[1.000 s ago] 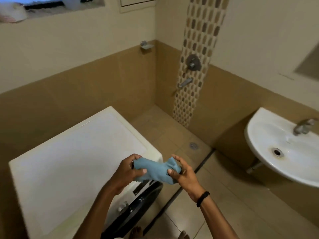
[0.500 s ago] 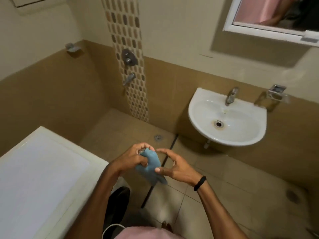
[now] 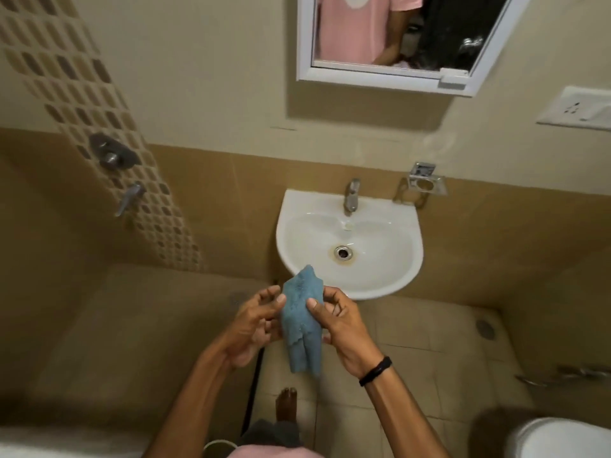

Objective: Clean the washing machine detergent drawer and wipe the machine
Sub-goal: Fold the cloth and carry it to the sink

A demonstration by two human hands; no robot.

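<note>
Blue cloth (image 3: 302, 320), fuzzy terry-like nap, bunched into a long upright roll, held mid-air in front of the basin (image 3: 390, 276), its top end overlapping the basin's front rim in view. Left hand (image 3: 253, 325) on the cloth's left side, thumb tip pressed on the front face, other fingers curled loosely behind; grip looks light. Right hand (image 3: 340, 328) pinches the right edge between thumb and fingers, palm half open. Both hands closed onto the cloth, neither spread. Black band (image 3: 375, 370) round the right wrist.

Basin is white glazed ceramic, half-round bowl, wall-mounted, smooth and glossy. Metal drain ring (image 3: 343, 252) at the centre with a brownish stain around it. Chrome pillar tap (image 3: 351, 196) at the back rim. Chrome soap holder (image 3: 425, 183) on the wall just right of the tap.

Wall is matte tan tile below, cream above. Strip of small oval mosaic tiles (image 3: 99, 133) runs diagonally at left, with a round metal shower valve (image 3: 112, 155) and a spout (image 3: 130, 196) on it. White-framed mirror (image 3: 396, 44) above the basin, reflecting a pink shirt. White switch plate (image 3: 578, 109) far right.

Floor (image 3: 413, 342) of square beige tiles; a bare foot (image 3: 287, 403) below the cloth. White rounded toilet edge (image 3: 562, 438) bottom right. Pale flat edge bottom left is blurred; cannot tell what it is. Detergent drawer not visible.
</note>
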